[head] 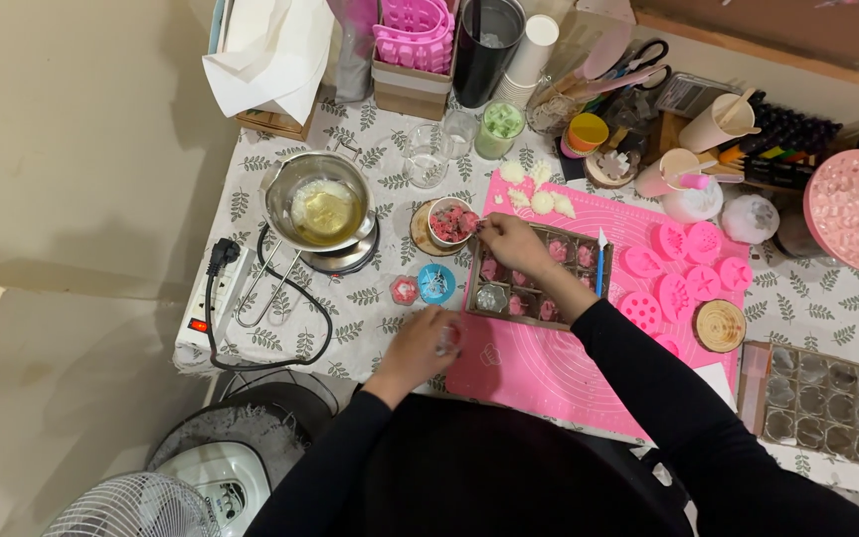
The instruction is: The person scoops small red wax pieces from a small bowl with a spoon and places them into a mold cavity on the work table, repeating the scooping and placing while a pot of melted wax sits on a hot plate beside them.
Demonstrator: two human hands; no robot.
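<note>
- Right hand (511,239), fingers pinched together, reaches over the tray (539,276) to the cup (451,221) of pink bits.
- Left hand (420,341) curls around a small item, too hidden to identify, at the pink mat (549,368) edge.
- Pot (322,204) sits left.

- A compartment tray (539,276) lay on a mat (549,368) on the worktop (370,298).
- A cup (451,221) stood just left of the tray.
- A pot (320,204) sat on a burner, left of the cup.
- Round moulds (688,268) lay right of the tray.

Home craft table: melting pot (322,204), silicone moulds (685,268).
</note>
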